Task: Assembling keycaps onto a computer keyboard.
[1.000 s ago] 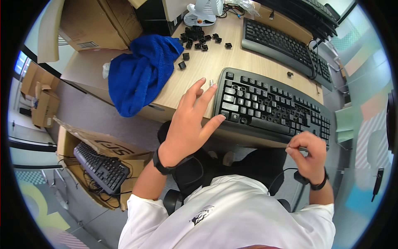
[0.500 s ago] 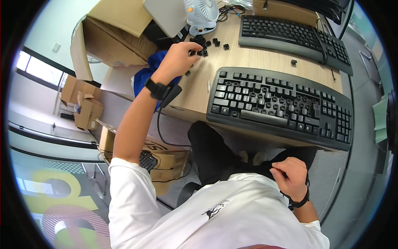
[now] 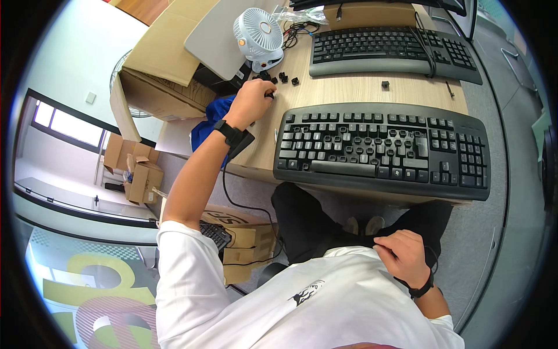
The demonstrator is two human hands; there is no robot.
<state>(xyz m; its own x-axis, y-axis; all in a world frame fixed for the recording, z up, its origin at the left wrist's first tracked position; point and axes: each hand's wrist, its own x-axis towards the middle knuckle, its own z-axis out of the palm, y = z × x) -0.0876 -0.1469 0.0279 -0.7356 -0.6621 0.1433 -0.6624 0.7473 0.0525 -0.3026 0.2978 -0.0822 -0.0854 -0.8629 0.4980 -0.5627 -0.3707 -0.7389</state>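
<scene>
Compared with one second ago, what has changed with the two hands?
The left hand left the near keyboard and reached out to the loose black keycaps by the small fan. The right hand dropped from the keyboard's edge to the lap. The keyboard stayed put.

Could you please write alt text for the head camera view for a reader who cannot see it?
A person's left hand reaches among loose black keycaps beside a small white fan, while the right hand rests in the lap. A black keyboard with missing keys lies on the wooden desk.
</scene>
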